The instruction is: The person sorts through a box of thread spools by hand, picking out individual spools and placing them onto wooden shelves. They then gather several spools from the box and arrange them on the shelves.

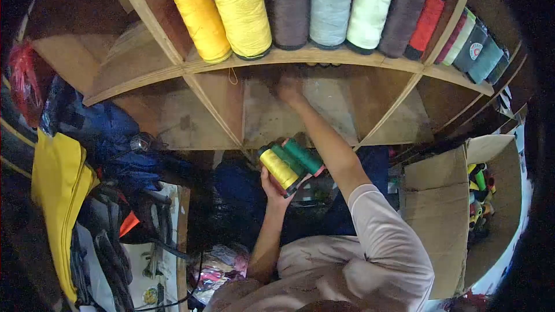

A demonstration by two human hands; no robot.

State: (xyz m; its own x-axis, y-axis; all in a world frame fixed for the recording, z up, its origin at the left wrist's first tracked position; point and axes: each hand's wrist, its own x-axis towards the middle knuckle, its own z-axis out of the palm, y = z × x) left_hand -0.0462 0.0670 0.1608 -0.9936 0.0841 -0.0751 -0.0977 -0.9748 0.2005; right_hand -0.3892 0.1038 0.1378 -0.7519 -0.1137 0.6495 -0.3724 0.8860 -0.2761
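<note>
My left hand [276, 186] is wrapped round several thread spools in front of my body: a yellow spool [279, 169] and green spools [303, 158] beside it. My right hand [289, 88] reaches into the middle compartment of the wooden shelf [312, 56]; it is dim and blurred there, so its fingers cannot be made out. Near it, at the back of that compartment, small dark round spool ends [324, 65] show under the upper board.
Large cones stand on the upper shelf, among them a yellow cone [241, 11] and a red cone [426, 23]. An open cardboard box [436, 219] with small spools is at the right. Yellow fabric [60, 202] and dark clothes hang at the left.
</note>
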